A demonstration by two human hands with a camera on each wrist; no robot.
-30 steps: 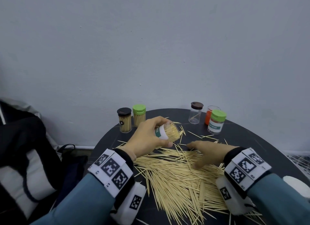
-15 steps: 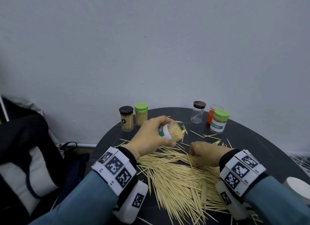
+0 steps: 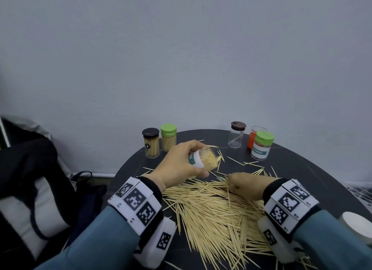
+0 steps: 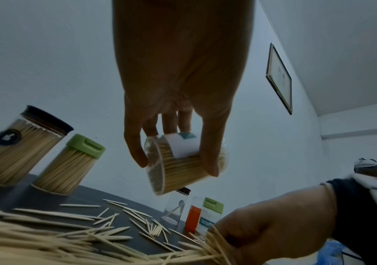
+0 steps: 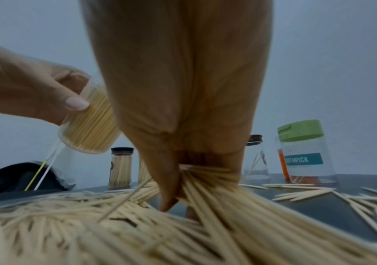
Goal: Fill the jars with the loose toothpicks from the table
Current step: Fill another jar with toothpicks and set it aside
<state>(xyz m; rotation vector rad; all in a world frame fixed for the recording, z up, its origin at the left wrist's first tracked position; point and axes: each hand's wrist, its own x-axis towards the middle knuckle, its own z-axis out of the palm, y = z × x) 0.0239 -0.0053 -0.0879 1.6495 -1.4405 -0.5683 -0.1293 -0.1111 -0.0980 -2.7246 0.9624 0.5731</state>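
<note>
**Left hand holds a nearly full jar while the right pinches a bundle from the pile**

The left hand (image 3: 179, 165) is raised above the round dark table (image 3: 302, 169), fingers and thumb curled round a clear toothpick jar (image 3: 203, 159) with a white and teal label. The jar is tilted on its side, open mouth toward the right hand, and is packed with toothpicks. In the left wrist view the thumb and forefinger clamp the jar's wall (image 4: 183, 166), with the other fingers behind it.

The right hand (image 3: 247, 187) rests low on the pile of loose toothpicks (image 3: 217, 213), which spreads across the near half of the table. Its fingers are closed on a bundle of toothpicks (image 5: 205, 177), pinched between thumb and fingertips, the ends still fanning into the pile.

At the far left edge of the table stand two full, capped jars side by side: a black-lidded jar (image 3: 151, 142) and a green-lidded jar (image 3: 168, 137). At the far right stand a brown-lidded clear jar (image 3: 236, 136) holding only a few picks, an orange jar (image 3: 254, 138) without a lid, and a green-lidded jar labelled TOOTHPICK (image 3: 261, 146) just in front of it. Scattered single toothpicks (image 3: 249, 163) lie between the two groups. A white round lid (image 3: 356, 225) sits at the table's right edge, and a black bag (image 3: 30, 179) lies to the left of the table.
</note>
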